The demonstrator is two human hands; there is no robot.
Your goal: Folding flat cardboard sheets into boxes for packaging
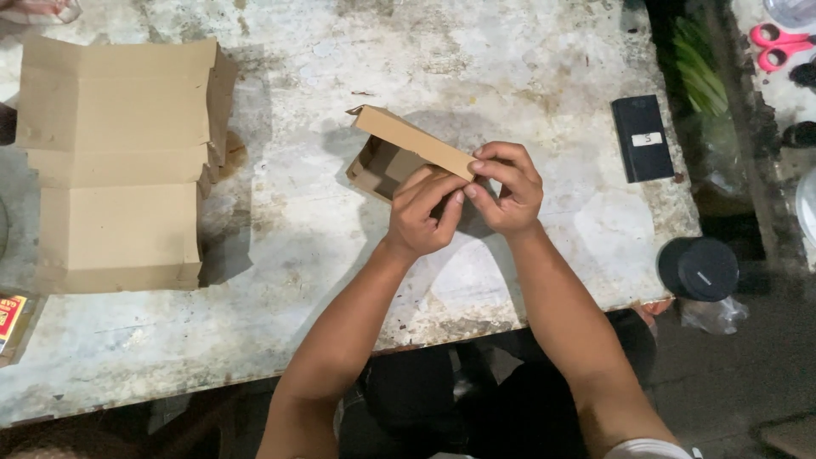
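Nearest to the camera, two bare forearms rise from the lower edge, where a dark lap is only dimly seen. The left hand (422, 212) and the right hand (507, 189) meet over the small cardboard box (399, 149), which stands near the middle of the tabletop (340, 280). Both hands are closed in a pinch on the near end of the long flap of the box; the fingertips press the brown card from two sides. The box is plain matte cardboard, rectangular, open at the top, and its inner part is in shadow. The hands hide its near corner.

The tabletop is pale and worn, with grey stains and a chipped edge. To the right of the box lies a flat dark rectangular object (643, 138), and further right, off the table edge, a round black lid-like thing (698, 269). Well to the left of the box lies a stack of flat folded cartons (119, 161). Far right of the box, pink scissors (778, 42) are partly cut off.
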